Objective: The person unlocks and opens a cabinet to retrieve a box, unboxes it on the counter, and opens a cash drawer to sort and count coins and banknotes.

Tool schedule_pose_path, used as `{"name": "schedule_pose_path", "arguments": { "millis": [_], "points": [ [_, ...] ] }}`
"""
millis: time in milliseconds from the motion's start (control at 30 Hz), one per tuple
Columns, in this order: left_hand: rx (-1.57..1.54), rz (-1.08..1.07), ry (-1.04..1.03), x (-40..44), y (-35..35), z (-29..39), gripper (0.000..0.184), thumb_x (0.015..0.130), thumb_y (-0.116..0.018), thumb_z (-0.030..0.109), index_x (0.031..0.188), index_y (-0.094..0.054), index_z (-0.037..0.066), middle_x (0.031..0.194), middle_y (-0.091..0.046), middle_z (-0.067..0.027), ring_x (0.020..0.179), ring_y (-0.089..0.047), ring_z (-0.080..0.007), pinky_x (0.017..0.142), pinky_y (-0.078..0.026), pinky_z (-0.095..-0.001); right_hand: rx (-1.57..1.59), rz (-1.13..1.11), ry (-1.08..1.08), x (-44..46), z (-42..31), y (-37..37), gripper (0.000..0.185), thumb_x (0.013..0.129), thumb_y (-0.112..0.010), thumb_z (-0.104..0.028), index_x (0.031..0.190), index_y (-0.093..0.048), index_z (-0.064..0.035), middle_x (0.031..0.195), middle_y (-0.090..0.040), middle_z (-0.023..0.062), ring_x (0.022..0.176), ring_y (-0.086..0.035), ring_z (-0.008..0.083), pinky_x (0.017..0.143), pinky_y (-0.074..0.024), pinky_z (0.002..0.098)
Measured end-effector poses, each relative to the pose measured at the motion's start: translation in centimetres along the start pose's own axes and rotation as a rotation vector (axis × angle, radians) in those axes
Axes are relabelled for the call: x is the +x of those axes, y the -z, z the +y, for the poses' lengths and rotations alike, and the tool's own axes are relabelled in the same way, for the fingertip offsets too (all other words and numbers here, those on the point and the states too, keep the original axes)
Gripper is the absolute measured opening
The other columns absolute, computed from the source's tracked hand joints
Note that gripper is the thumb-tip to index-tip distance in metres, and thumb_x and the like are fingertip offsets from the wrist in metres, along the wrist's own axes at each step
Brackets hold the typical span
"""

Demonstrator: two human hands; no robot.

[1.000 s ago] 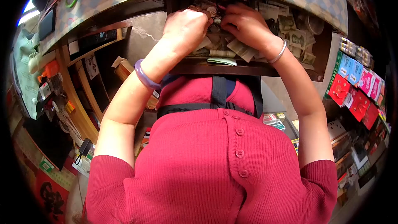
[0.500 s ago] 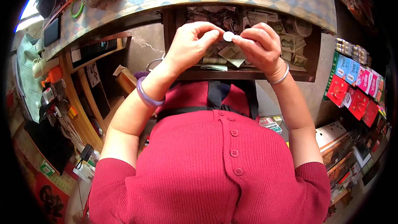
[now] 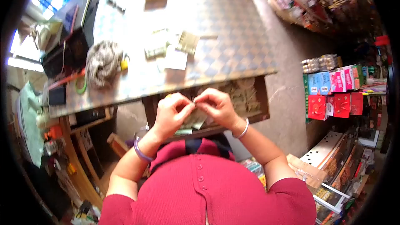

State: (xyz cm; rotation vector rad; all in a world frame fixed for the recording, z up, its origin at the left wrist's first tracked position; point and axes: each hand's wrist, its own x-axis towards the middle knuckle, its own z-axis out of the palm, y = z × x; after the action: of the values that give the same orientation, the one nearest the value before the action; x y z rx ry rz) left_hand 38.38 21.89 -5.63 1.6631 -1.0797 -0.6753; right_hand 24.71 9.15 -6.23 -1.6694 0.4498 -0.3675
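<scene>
My left hand (image 3: 171, 114) and my right hand (image 3: 216, 106) meet fingertip to fingertip over an open drawer (image 3: 264, 110). Thumb and forefinger are pinched together on both hands. Half a second ago a small round silvery coin showed between these fingertips; now the fingers and blur hide it. Below the hands lie banknotes (image 3: 239, 100) inside the drawer, and a greenish note (image 3: 183, 132) sits by its front edge. A purple bangle (image 3: 141, 152) circles my left wrist, a silver bangle (image 3: 245, 128) my right.
The checkered tabletop (image 3: 233, 41) carries banknotes (image 3: 156, 48), a white paper (image 3: 176, 59), a small box (image 3: 156, 0) and a grey knitted cloth (image 3: 103, 64). A dark phone (image 3: 57, 96) rests at its left corner. Red packets (image 3: 317, 107) hang at right.
The view has lifted and shifted, so more of the tabletop shows. Both hands appear lower and further left, with their fingertips closer together. The coin seen before is hidden now.
</scene>
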Motion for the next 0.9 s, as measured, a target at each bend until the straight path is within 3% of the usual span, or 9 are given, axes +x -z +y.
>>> {"name": "schedule_pose_path", "arguments": {
  "millis": [100,167,200,300,467,567,667,833,900],
  "points": [
    [-0.096,0.068,0.044,1.6,0.0,0.3,0.010,0.078,-0.066,0.009,0.075,-0.064,0.001,0.068,-0.060,-0.0098,0.058,-0.057,-0.0203,0.055,-0.044,-0.0287,0.240,0.054,-0.154,1.4,-1.1,1.5,0.009,0.080,-0.064,-0.001,0.089,-0.064,-0.0001,0.079,-0.061,0.0001,0.075,-0.054,0.0049,0.067,-0.0461,0.0200],
    [0.053,0.222,-0.072,3.0,0.4,-0.3,0.009,0.079,-0.065,0.009,0.075,-0.063,0.001,0.067,-0.058,-0.0091,0.057,-0.055,-0.0203,0.054,-0.043,-0.0295,0.217,0.170,-0.161,3.7,-1.2,3.9,0.006,0.083,-0.061,-0.003,0.088,-0.063,-0.0007,0.081,-0.063,0.0016,0.068,-0.053,0.0046,0.061,-0.0445,0.0182],
    [0.094,0.233,-0.035,3.5,1.0,-0.2,0.008,0.079,-0.064,0.008,0.075,-0.062,0.001,0.067,-0.057,-0.0087,0.057,-0.054,-0.0211,0.053,-0.042,-0.0306,0.215,0.273,-0.125,5.4,-1.7,5.3,0.006,0.083,-0.060,-0.003,0.088,-0.063,-0.0005,0.080,-0.063,0.0025,0.066,-0.053,0.0055,0.059,-0.0445,0.0186],
    [0.262,0.372,-0.189,4.8,1.3,-3.7,0.005,0.077,-0.064,0.007,0.073,-0.061,0.004,0.067,-0.056,-0.0079,0.056,-0.053,-0.0228,0.054,-0.043,-0.0331,0.242,0.561,-0.096,11.0,-0.7,10.1,0.007,0.083,-0.059,-0.004,0.088,-0.061,0.0007,0.076,-0.063,0.0048,0.063,-0.054,0.0082,0.057,-0.0459,0.0198],
    [0.382,0.408,-0.223,5.8,1.1,-6.1,0.007,0.076,-0.063,0.006,0.072,-0.058,0.005,0.066,-0.055,-0.0091,0.058,-0.053,-0.0258,0.055,-0.044,-0.0356,0.200,0.666,-0.087,21.9,3.8,17.0,0.010,0.080,-0.062,-0.004,0.089,-0.061,0.0018,0.075,-0.064,0.0059,0.060,-0.057,0.0102,0.052,-0.0485,0.0211],
    [0.474,0.397,-0.242,6.0,0.9,-6.1,0.006,0.075,-0.062,0.005,0.071,-0.057,0.005,0.068,-0.055,-0.0110,0.062,-0.054,-0.0304,0.057,-0.044,-0.0378,0.167,0.705,-0.196,27.9,6.2,19.8,0.012,0.080,-0.064,-0.006,0.089,-0.062,0.0012,0.074,-0.063,0.0048,0.061,-0.060,0.0101,0.054,-0.0508,0.0219],
    [0.463,0.399,-0.215,6.2,1.0,-6.1,0.008,0.073,-0.063,0.005,0.070,-0.056,0.005,0.068,-0.055,-0.0109,0.063,-0.054,-0.0294,0.058,-0.044,-0.0379,-0.099,0.767,-0.223,32.0,7.1,21.5,0.009,0.079,-0.063,-0.005,0.084,-0.064,0.0012,0.072,-0.064,0.0051,0.058,-0.061,0.0106,0.052,-0.0513,0.0220],
    [0.495,0.399,-0.225,6.5,0.9,-6.1,0.008,0.072,-0.064,0.002,0.072,-0.056,0.004,0.069,-0.055,-0.0099,0.064,-0.054,-0.0285,0.058,-0.045,-0.0367,-0.129,0.745,-0.221,36.5,10.3,23.8,0.010,0.079,-0.061,-0.005,0.086,-0.064,0.0011,0.072,-0.064,0.0048,0.059,-0.061,0.0104,0.052,-0.0499,0.0220],
    [0.486,0.391,-0.213,6.5,0.8,-6.1,0.008,0.072,-0.064,0.001,0.073,-0.057,0.003,0.069,-0.055,-0.0101,0.064,-0.055,-0.0287,0.058,-0.045,-0.0362,-0.283,0.763,-0.161,37.4,11.0,24.6,0.013,0.080,-0.059,-0.007,0.088,-0.065,0.0014,0.071,-0.065,0.0060,0.056,-0.061,0.0111,0.052,-0.0495,0.0239]
  ]
}}
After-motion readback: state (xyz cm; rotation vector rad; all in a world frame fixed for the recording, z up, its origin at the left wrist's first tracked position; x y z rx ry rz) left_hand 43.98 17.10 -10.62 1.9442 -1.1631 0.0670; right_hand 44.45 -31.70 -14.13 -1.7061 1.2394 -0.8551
